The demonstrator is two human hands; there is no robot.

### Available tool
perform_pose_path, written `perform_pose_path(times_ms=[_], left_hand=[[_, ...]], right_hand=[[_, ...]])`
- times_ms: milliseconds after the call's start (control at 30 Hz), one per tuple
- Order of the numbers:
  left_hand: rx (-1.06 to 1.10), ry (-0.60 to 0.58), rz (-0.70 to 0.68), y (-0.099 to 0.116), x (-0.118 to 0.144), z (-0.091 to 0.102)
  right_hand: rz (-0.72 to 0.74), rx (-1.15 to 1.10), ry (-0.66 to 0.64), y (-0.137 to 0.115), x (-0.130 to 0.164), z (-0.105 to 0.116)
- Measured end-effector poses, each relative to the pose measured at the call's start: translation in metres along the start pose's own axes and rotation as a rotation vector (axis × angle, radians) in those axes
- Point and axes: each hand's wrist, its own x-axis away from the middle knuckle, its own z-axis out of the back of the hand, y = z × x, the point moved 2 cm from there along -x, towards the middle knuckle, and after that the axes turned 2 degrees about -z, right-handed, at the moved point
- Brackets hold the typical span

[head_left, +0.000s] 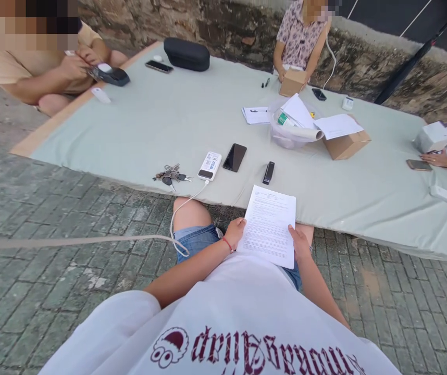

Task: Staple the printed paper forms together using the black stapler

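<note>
A stack of printed paper sheets (270, 226) rests upright in my lap, its top reaching the table's front edge. My left hand (235, 233) grips the stack's left side, thumb on the front. On the opposite side my right hand (300, 244) pinches the right edge, fingers hidden behind the paper. Just beyond the sheets lies a small black stapler (269, 172) on the cloth. A dark smartphone (235, 157), a white power bank (210, 165) with a white cable, and a bunch of keys (172, 176) lie to its left.
Across the cloth-covered table (149, 125) stand a clear plastic bowl (292, 136) with papers and a bottle, a cardboard box (346, 143) and a black case (186, 54). Three other people sit around it, one holding a small brown box (293, 82), another a white box (433, 137).
</note>
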Motion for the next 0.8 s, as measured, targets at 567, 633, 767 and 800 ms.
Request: perform_pose_path(times_ms=[567, 633, 767, 800], left_hand=[[0.522, -0.345, 0.285, 0.006, -0.004, 0.014], [0.507, -0.219, 0.308, -0.008, -0.010, 0.013], [0.531, -0.157, 0.343, -0.029, -0.014, 0.013], [0.534, -0.160, 0.349, -0.031, -0.014, 0.014]], right_hand=[[0.175, 0.227, -0.069, -0.050, -0.043, -0.041], [0.142, 0.300, -0.030, -0.042, -0.046, -0.039], [0.071, 0.378, 0.001, -0.018, -0.041, -0.025], [0.069, 0.387, 0.002, -0.012, -0.039, -0.022]])
